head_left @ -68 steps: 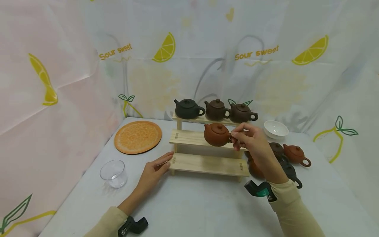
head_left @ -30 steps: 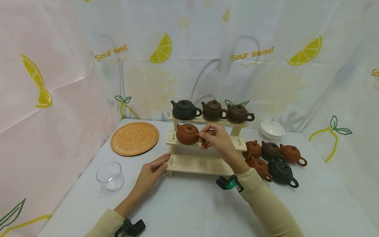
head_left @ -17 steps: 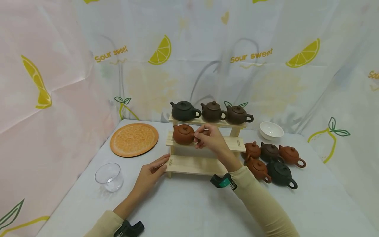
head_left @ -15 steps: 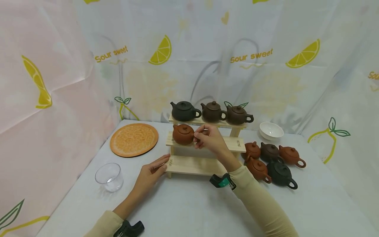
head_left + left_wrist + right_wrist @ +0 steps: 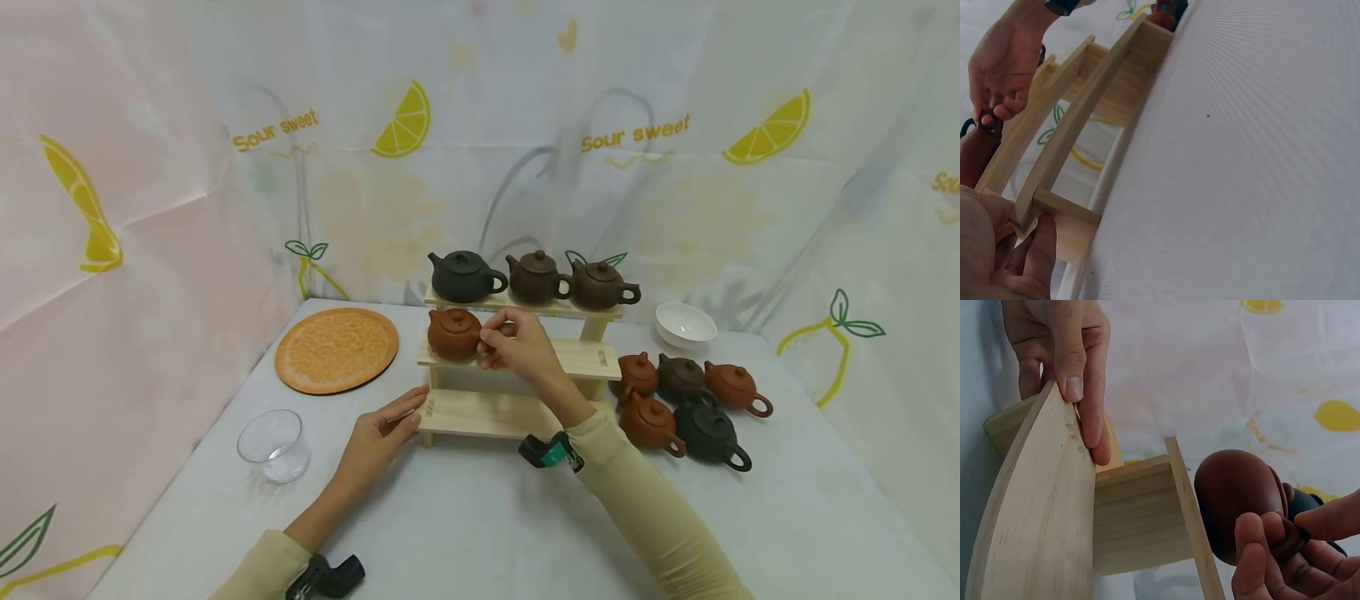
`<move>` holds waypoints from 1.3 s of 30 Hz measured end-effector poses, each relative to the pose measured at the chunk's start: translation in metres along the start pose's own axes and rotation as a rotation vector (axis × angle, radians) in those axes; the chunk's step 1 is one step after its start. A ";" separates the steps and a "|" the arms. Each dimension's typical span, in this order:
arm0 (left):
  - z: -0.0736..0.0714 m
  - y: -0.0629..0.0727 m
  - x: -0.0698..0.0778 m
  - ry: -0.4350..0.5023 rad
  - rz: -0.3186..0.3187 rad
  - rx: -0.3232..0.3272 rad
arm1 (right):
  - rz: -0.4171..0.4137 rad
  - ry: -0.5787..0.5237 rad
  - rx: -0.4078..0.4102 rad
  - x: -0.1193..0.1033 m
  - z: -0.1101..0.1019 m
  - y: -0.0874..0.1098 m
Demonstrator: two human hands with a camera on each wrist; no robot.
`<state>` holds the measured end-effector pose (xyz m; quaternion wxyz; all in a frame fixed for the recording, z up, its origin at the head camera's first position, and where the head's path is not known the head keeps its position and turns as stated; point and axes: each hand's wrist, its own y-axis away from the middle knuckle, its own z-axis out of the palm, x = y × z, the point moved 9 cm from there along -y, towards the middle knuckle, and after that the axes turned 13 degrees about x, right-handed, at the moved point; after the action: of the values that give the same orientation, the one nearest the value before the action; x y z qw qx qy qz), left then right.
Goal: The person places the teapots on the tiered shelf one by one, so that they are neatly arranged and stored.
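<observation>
My right hand (image 5: pixel 520 346) pinches the handle of a reddish-brown teapot (image 5: pixel 452 333), which sits at the left end of the middle tier of a wooden three-step display stand (image 5: pixel 480 414). In the right wrist view, thumb and fingers close round the handle, and the base of the teapot (image 5: pixel 1235 494) is right at the shelf board. My left hand (image 5: pixel 378 439) grips the left end of the lowest tier, with the thumb on top and fingers against the end and underside, as the left wrist view shows. One black teapot (image 5: pixel 465 277) and two dark brown teapots (image 5: pixel 536 277) stand along the top tier.
Right of the stand, several teapots cluster on the white table, among them a black teapot (image 5: pixel 708 433) and a red teapot (image 5: pixel 731 387). Behind them stands a white bowl (image 5: pixel 685 325). At left lie a round orange-patterned mat (image 5: pixel 336 350) and a clear glass cup (image 5: pixel 274 447).
My right hand has carried the reddish-brown teapot leftward from in front of the stand's right half to the middle tier's left end. My left hand has stayed on the lowest tier.
</observation>
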<state>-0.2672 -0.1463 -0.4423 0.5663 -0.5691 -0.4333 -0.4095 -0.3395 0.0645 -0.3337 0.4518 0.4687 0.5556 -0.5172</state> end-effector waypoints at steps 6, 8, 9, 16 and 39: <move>0.000 0.000 0.000 0.009 -0.019 -0.005 | -0.016 0.025 0.008 -0.001 0.000 0.000; 0.000 0.000 0.000 0.008 -0.020 -0.006 | -0.028 0.039 0.002 -0.002 0.000 0.000; 0.000 0.000 0.000 0.009 -0.020 -0.007 | -0.034 0.047 -0.001 -0.002 0.000 0.000; 0.002 0.000 0.000 0.026 -0.024 -0.013 | -0.108 0.094 -0.003 -0.005 -0.004 0.003; 0.001 0.001 0.001 0.026 -0.020 -0.010 | -0.225 0.072 0.095 -0.009 -0.021 0.014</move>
<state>-0.2663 -0.1454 -0.4416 0.5651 -0.5622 -0.4294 -0.4246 -0.3245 0.0857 -0.3258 0.3480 0.4427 0.5952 -0.5733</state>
